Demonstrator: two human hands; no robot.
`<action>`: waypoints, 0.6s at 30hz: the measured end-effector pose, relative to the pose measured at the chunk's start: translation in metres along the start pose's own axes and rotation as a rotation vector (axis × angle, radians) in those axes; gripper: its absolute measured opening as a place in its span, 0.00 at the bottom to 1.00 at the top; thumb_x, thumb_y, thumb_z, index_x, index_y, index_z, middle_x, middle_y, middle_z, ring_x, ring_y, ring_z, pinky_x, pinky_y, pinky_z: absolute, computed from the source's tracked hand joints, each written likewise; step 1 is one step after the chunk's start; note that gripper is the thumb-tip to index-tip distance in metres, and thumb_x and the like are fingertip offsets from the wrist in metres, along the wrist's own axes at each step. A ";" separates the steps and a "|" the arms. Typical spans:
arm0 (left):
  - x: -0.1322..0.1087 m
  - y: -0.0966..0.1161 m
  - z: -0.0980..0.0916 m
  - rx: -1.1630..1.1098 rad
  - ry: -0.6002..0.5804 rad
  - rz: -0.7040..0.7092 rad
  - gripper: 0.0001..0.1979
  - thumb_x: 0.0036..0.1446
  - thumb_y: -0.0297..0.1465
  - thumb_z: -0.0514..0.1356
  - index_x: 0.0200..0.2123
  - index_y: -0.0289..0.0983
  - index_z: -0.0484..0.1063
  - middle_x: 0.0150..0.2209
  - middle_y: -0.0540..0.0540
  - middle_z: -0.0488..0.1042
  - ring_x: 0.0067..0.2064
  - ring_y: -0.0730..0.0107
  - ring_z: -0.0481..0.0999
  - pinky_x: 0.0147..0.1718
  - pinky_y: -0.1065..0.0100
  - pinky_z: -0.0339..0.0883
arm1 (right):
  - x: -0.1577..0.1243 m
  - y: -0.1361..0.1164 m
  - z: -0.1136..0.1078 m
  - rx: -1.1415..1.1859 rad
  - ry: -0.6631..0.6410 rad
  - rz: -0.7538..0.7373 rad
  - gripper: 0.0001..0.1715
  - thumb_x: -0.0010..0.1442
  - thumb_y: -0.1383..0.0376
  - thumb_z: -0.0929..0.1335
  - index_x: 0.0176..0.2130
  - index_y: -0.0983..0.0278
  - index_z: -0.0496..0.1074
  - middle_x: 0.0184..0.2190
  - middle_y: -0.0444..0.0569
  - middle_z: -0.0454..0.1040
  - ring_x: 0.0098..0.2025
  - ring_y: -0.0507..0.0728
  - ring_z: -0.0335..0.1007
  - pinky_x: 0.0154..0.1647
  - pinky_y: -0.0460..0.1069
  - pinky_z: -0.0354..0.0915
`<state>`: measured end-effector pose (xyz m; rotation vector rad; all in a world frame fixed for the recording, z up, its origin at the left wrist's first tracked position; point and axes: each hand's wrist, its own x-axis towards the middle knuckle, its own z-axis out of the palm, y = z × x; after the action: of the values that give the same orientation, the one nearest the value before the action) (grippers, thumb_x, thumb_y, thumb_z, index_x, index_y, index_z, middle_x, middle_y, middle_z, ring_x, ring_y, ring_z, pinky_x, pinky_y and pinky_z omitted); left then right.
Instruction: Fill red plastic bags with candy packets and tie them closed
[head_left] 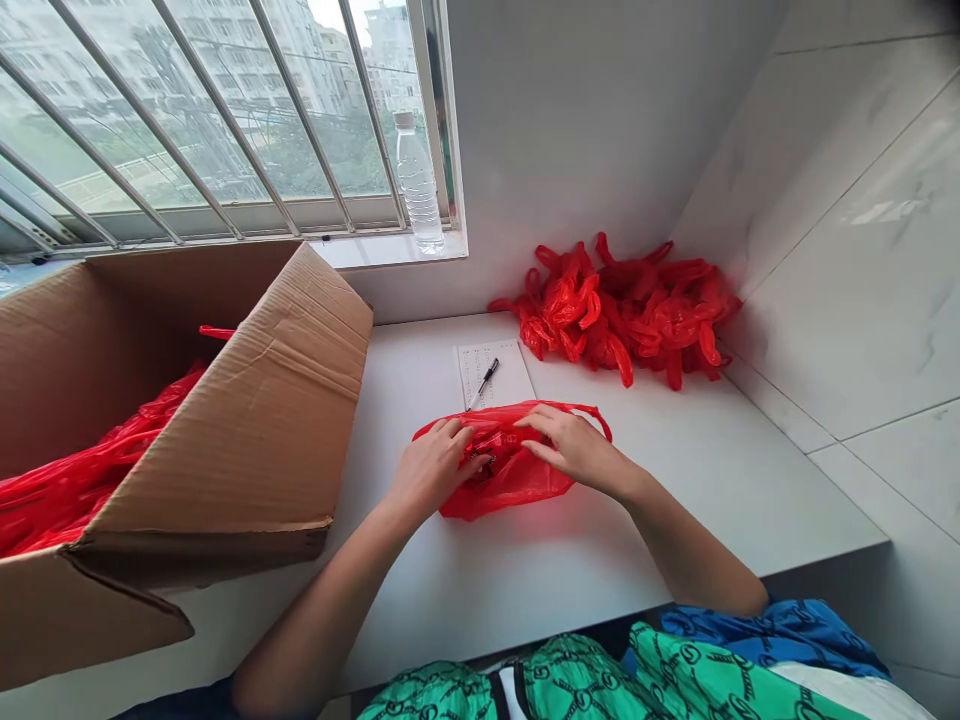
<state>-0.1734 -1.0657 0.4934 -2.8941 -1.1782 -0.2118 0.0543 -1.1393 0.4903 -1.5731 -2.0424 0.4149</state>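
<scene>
While the left hand (431,472) and the right hand (574,450) rest on a red plastic bag (517,492) lying flat near the front of the white surface (570,545), the bag's looped handle (592,412) arcs up past the right hand. The left hand's fingers (466,450) are curled and gathered into the bag's crumpled top, apparently holding it, and something dark shows just by their tips, too small to identify. The right hand's fingers (541,430) lie extended across the plastic, slightly spread; whether they have hold of it, I cannot tell. Just behind the bag, a black pen (484,382) lies diagonally on a sheet of printed paper (510,375), its tip near the bag's upper edge. Farther back, a heap of red plastic bags (622,315) sits in the corner against a tiled wall (847,250). To the left stands an open cardboard box (247,420) with more red plastic (75,475) inside it. A clear water bottle (416,185) stands on the window sill (390,250), before a barred window (187,120).
</scene>
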 end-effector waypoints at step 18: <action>-0.011 0.000 0.010 -1.335 0.189 -0.072 0.19 0.62 0.37 0.61 0.55 0.40 0.66 0.43 0.45 0.75 0.35 0.69 0.77 0.35 0.66 0.73 | 0.014 -0.015 0.043 0.745 0.204 0.012 0.12 0.60 0.55 0.72 0.42 0.58 0.76 0.38 0.45 0.78 0.36 0.54 0.74 0.37 0.51 0.70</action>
<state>-0.1795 -1.0728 0.4823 -3.5748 -1.4303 -1.8559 0.0147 -1.1273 0.4664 -1.1063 -1.4669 0.8598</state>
